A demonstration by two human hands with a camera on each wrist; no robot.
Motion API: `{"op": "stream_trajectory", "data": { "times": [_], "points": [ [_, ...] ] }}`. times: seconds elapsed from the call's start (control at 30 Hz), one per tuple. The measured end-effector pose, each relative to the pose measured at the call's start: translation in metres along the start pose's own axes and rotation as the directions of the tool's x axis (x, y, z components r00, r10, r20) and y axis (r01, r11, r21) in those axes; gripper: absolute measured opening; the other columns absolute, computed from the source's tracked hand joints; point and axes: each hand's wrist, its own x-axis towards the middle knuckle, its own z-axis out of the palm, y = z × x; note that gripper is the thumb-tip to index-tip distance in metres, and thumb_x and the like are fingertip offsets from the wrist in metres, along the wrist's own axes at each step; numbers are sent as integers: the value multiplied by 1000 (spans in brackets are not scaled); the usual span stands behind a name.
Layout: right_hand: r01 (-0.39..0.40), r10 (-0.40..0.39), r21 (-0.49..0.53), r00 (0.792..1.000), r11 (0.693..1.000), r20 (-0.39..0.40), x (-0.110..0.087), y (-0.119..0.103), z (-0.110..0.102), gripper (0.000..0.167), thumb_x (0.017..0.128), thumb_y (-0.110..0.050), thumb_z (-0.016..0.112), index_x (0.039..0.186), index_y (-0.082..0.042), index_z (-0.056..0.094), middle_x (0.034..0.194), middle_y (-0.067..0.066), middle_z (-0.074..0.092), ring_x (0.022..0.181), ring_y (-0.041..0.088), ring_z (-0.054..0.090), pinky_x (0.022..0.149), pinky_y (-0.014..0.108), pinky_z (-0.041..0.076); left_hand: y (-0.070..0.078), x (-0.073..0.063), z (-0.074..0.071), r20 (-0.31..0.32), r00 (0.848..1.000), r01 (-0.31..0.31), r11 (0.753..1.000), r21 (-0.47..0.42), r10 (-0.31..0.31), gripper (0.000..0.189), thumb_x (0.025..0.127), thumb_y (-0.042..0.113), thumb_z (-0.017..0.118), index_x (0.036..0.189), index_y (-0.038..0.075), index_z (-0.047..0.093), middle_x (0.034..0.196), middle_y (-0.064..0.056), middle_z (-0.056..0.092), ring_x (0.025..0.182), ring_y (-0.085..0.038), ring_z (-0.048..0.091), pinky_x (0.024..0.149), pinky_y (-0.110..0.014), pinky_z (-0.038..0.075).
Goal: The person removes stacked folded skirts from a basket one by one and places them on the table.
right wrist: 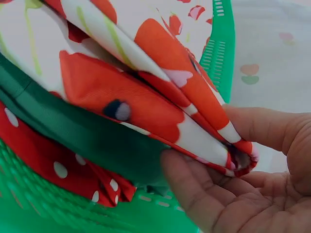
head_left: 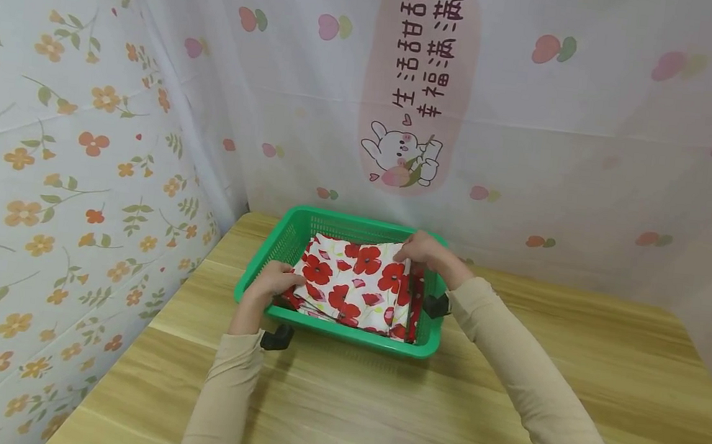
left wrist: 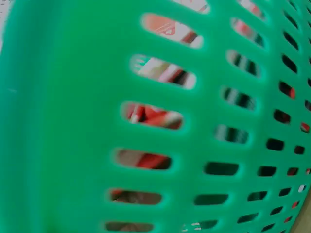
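A folded white cloth with red poppies (head_left: 356,280) lies on top of a pile in a green plastic basket (head_left: 344,332). My right hand (head_left: 427,251) pinches its far right corner, thumb above and fingers beneath, as the right wrist view shows at the folded edge. At the near left edge, my left hand (head_left: 273,282) reaches over the basket's rim and grips the cloth, thumb on top. Under the poppy cloth show a dark green fabric (right wrist: 82,121) and a red fabric with white dots (right wrist: 43,150). The slotted basket wall (left wrist: 73,116) fills the left wrist view and hides the left hand there.
The basket stands on a wood-grain table (head_left: 362,411), close to a white printed curtain (head_left: 531,168) at the back. A flower-patterned curtain (head_left: 73,185) hangs along the left side. Black wrist-worn devices (head_left: 277,337) sit near both hands, at the basket's rim.
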Motion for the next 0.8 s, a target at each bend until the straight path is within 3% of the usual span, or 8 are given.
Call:
{"op": "stream_trajectory", "data": {
  "times": [0.07,0.17,0.27,0.37,0.5,0.6,0.8],
  "points": [
    [14,-14,20,1000,1000,-10,0,-1,-1,11,85,-4,62,79,-1,52,74,4,55,58,14,52,81,45,50,1,0,-3,7,1000,-6,1000,-24,6,29,83,12,60,61,10,42,57,2,44,50,-9,42,51,-24,39],
    [40,-39,43,999,998,-19,0,-4,-4,11,85,-4,60,83,-1,50,76,5,53,57,14,53,78,43,52,2,0,-7,16,1000,-18,996,-87,19,19,85,13,59,70,3,53,59,2,49,51,-8,48,53,-24,44],
    [51,-48,82,998,995,-33,-1,-5,-9,11,85,-4,60,86,3,52,78,7,57,60,13,57,77,41,54,5,0,-10,18,1000,-15,987,-158,18,21,87,15,58,93,-6,61,68,0,58,55,-8,54,54,-22,47],
    [60,-53,135,997,989,-50,-2,-7,-16,18,86,-5,60,97,7,53,78,7,59,62,11,59,73,36,55,11,-2,-14,32,999,-8,971,-240,16,35,89,16,57,112,-10,57,73,0,61,57,-8,58,56,-21,50],
    [71,-54,238,995,969,-78,-7,-7,-27,31,86,-7,60,110,10,50,72,3,57,60,10,56,65,27,55,22,-6,-16,52,998,3,933,-359,17,41,91,15,55,122,-12,50,70,2,62,57,-7,60,56,-20,51],
    [69,-42,307,995,949,-93,-11,-5,-37,31,86,-8,61,110,9,51,70,1,57,60,10,55,63,25,54,32,-12,-17,60,998,10,910,-414,16,45,91,15,55,127,-10,48,72,3,63,58,-6,62,58,-20,52],
    [67,-43,311,995,948,-85,-26,-6,-56,38,88,-13,61,115,9,48,83,4,59,69,11,58,68,24,54,48,-26,-16,77,996,3,893,-449,36,48,91,18,58,130,-8,46,78,0,65,63,-8,64,61,-21,53]
  ]
}}
